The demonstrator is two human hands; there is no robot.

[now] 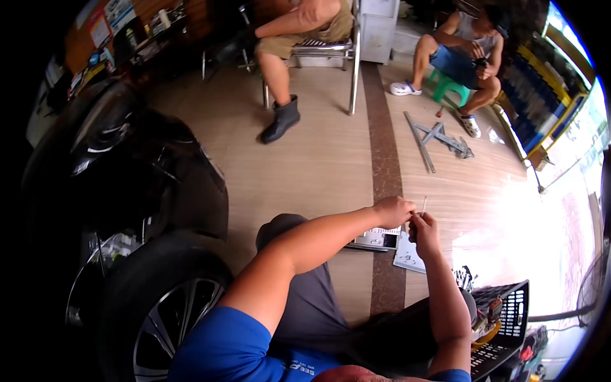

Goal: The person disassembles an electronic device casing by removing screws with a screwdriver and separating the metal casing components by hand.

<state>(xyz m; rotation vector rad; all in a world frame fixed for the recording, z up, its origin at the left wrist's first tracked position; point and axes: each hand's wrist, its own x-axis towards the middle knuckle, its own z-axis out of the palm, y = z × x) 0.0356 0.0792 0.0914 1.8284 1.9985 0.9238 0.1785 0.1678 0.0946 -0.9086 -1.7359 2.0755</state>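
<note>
My left hand [394,212] and my right hand [425,234] meet in front of me, fingertips close together. A thin pale stick [424,204] points up from the fingers of my right hand; it is too small to name its kind. My left hand is closed in a pinch beside it, and what it pinches is hidden. Under my hands on the floor lie a light metal unit [377,239] with a slotted face and a dark square, and a pale flat plate [407,254] with small dark bits on it.
At left stand a black vehicle's bodywork [184,184] and wheel [181,318]. A black plastic basket [519,318] holding tools is at my right. Metal brackets [439,137] lie ahead. One person sits on a chair [354,63], another on a green stool [449,89].
</note>
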